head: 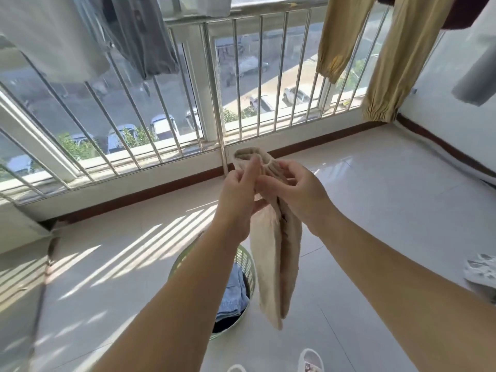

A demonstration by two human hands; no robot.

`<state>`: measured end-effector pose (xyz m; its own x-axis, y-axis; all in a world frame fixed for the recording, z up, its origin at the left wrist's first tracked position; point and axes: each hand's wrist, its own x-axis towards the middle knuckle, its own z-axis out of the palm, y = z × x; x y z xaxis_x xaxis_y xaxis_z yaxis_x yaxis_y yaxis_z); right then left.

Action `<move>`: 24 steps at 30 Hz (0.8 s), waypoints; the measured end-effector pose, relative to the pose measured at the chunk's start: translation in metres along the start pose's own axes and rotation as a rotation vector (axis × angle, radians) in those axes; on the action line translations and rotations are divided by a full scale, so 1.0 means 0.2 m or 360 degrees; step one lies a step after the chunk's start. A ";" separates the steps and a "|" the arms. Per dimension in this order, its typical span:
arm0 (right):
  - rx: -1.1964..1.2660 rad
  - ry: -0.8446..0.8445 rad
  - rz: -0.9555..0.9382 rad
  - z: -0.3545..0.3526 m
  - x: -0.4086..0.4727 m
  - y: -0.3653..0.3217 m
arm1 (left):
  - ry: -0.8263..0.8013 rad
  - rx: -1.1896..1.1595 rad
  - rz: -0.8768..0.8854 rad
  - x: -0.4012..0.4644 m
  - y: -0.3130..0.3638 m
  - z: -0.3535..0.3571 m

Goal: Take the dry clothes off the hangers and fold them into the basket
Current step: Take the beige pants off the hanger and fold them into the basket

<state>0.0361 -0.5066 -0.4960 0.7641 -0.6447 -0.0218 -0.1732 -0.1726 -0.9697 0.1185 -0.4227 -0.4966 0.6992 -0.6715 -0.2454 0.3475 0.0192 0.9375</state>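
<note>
While both hands worked at the top of the beige garment, it hung in a long doubled strip just above the green basket on the floor. The left hand pinched the upper edge, forefinger laid along the ribbed cuff; the right hand had its grip curled round the same end. To fold it well, the edges wanted matching first, then the hanging length brought up in halves before lowering it onto the blue denim already inside. Letting go early risked the strip unrolling. Yellow trousers and grey clothes hung overhead, not yet taken down.
</note>
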 end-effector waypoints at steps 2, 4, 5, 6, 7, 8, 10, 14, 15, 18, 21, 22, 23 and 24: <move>-0.0215 -0.0081 -0.0122 0.05 0.00 0.00 | 0.0017 -0.0163 -0.0066 -0.03 0.02 -0.03; -0.0403 -0.0061 -0.0233 0.10 0.01 -0.01 | 0.0060 -0.0237 -0.0074 -0.06 0.04 -0.09; -0.0459 -0.0028 -0.0274 0.12 0.01 -0.02 | 0.0050 -0.0212 -0.0058 -0.07 0.04 -0.11; -0.0499 -0.0007 -0.0311 0.13 0.02 -0.03 | 0.0041 -0.0167 -0.0026 -0.08 0.05 -0.14; -0.0518 -0.0009 -0.0343 0.15 0.02 -0.05 | 0.0054 -0.0098 0.0023 -0.08 0.04 -0.17; -0.0512 -0.0025 -0.0365 0.17 0.03 -0.07 | 0.0122 -0.0002 0.0089 -0.08 0.04 -0.22; -0.0446 -0.0067 -0.0368 0.20 0.03 -0.11 | 0.0396 0.0240 0.0248 -0.06 0.02 -0.33; -0.0194 -0.0145 -0.0281 0.26 0.03 -0.18 | 0.0773 0.0685 0.0290 -0.04 0.03 -0.52; -0.0122 -0.0175 -0.0259 0.27 0.03 -0.20 | 0.0746 0.0741 0.0247 -0.04 0.04 -0.57; -0.0011 -0.0287 -0.0225 0.33 0.04 -0.23 | 0.0443 0.0777 0.0136 -0.05 0.08 -0.71; -0.0029 -0.0400 -0.0218 0.38 0.05 -0.24 | 0.0079 0.0621 0.0077 -0.07 0.10 -0.80; -0.0035 -0.0438 -0.0221 0.40 0.05 -0.24 | 0.0018 0.0596 0.0063 -0.07 0.11 -0.83; -0.0047 -0.0470 -0.0227 0.41 0.06 -0.24 | -0.0010 0.0585 0.0063 -0.07 0.10 -0.86; -0.0075 -0.0498 -0.0233 0.44 0.06 -0.24 | -0.0019 0.0577 0.0071 -0.08 0.10 -0.89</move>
<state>0.1081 -0.4408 -0.4715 0.9352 -0.3523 0.0360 -0.0707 -0.2852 -0.9559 0.2252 -0.2805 -0.5183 0.7006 -0.6846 -0.2013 0.0713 -0.2136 0.9743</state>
